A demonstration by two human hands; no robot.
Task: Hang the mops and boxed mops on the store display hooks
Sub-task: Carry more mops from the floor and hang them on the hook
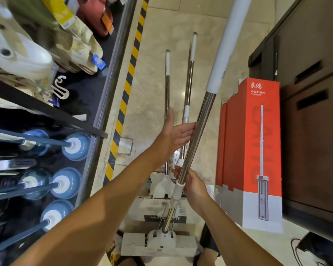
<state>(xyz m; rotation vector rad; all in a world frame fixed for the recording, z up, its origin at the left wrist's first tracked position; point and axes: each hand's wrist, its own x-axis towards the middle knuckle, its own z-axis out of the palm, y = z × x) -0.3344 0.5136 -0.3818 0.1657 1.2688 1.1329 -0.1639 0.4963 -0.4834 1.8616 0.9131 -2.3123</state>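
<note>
Mop [203, 117] held tilted, head low near the floor [156, 93]: right grip [195, 187], wrapped round its lower shaft, carries it; left grip [178, 135], flat open, steadies higher up, probably guiding the lift.

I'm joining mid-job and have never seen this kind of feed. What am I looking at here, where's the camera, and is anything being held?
There is no machine here. A person works with bare hands, and the single camera sits on their head, looking down. The right hand grips the steel shaft of a mop near its white collar. The left hand is open, with its fingertips touching the shaft higher up. The mop's white head is down by the person's feet. Ahead, two more mops seem to lie on the floor. On the right are red mop boxes, and on the left blue plungers fill a shelf.
</note>
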